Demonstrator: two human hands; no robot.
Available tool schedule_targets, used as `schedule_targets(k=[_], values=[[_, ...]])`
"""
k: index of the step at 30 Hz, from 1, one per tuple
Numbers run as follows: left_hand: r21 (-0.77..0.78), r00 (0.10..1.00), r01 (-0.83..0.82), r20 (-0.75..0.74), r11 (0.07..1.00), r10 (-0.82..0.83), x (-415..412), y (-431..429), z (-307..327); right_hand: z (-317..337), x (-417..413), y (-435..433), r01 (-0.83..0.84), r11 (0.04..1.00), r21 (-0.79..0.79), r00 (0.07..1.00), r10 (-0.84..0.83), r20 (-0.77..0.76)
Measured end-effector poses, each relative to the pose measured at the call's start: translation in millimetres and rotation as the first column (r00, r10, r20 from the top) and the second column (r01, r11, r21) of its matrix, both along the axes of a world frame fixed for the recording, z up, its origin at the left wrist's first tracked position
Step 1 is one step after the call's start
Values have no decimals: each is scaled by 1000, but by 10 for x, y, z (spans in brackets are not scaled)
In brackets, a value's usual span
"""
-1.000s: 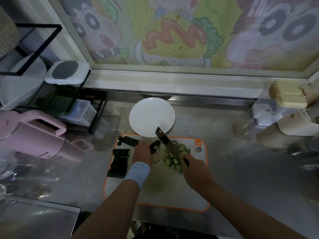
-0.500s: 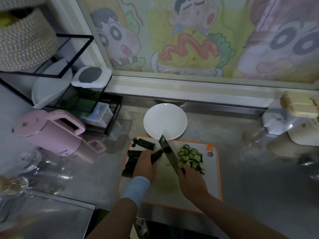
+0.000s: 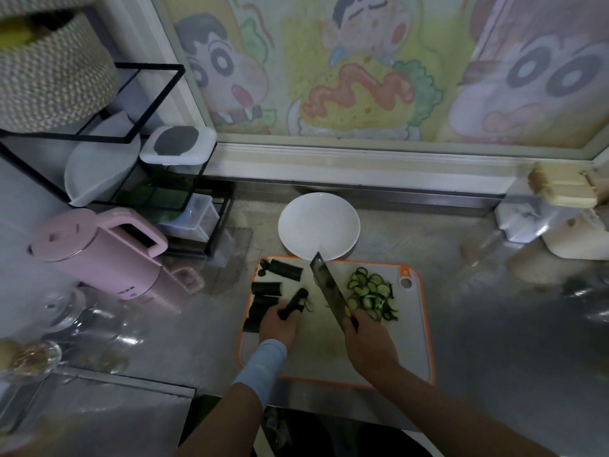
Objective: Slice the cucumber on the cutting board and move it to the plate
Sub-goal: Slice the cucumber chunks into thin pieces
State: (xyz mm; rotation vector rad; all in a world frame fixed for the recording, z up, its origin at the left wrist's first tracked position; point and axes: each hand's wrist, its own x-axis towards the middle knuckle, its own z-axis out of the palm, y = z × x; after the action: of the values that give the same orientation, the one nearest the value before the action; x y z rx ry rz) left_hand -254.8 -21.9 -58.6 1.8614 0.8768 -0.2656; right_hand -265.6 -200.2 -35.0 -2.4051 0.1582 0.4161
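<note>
Several dark cucumber chunks (image 3: 266, 288) sit lined up on the left edge of the board (image 3: 410, 344), all uncut. One more chunk (image 3: 297, 301) lies at an angle near the middle, and the left hand (image 3: 280, 326) has it pinned, with the fingers curled over its near end. A thin bit of peel or slice hangs off its right side.

The right hand (image 3: 367, 343) is wrapped tight around the knife (image 3: 329, 288) handle, which is mostly buried in the fist. The blade slants away with its tip pointing at the plate (image 3: 318, 222), and it sits between the held chunk and the slices. Can't tell if the edge is touching the board or just above it.

Slices (image 3: 372, 295) are heaped on the right half of the board, just beside the blade. None are on the plate, which is on the counter right at the board's far edge.

Off to the left there's a pink kettle (image 3: 108, 255) in front of a black wire rack (image 3: 131, 133).
</note>
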Motion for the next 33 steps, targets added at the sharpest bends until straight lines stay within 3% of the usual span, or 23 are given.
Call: schedule_targets(k=[5, 10, 13, 16, 18, 20, 22, 26, 30, 33], values=[[-420, 988, 152, 74, 895, -133, -85, -153, 66, 99, 2, 66, 135, 990, 49, 991, -136, 18], [-532, 975, 220, 106, 818, -194, -75, -275, 108, 193, 168, 15, 191, 981, 26, 981, -192, 28], [-545, 981, 191, 78, 816, -177, -29, -284, 116, 175, 268, -131, 269, 959, 86, 963, -270, -1], [-427, 977, 205, 37, 881, -210, 29, -257, 134, 142, 344, -315, 314, 944, 103, 949, -314, -14], [-167, 955, 290, -3, 942, -295, 71, -225, 130, 131, 363, -397, 263, 963, 62, 964, -264, 8], [204, 916, 401, -72, 893, -395, 87, -179, 118, 141, 362, -406, 174, 984, 28, 985, -174, 16], [433, 887, 456, -146, 778, -438, 68, -134, 83, 142, 328, -351, 85, 996, 39, 996, -85, 6], [408, 913, 406, -225, 818, -341, -6, -112, 43, 27, 137, -191, -60, 994, 88, 998, 63, -32], [397, 872, 447, -392, 802, -292, -71, -37, -27, -145, -51, -143, -106, 986, 128, 982, 124, -145], [374, 872, 457, -365, 807, -325, -71, -20, -83, -216, -104, -166, -123, 989, 79, 979, 134, -152]])
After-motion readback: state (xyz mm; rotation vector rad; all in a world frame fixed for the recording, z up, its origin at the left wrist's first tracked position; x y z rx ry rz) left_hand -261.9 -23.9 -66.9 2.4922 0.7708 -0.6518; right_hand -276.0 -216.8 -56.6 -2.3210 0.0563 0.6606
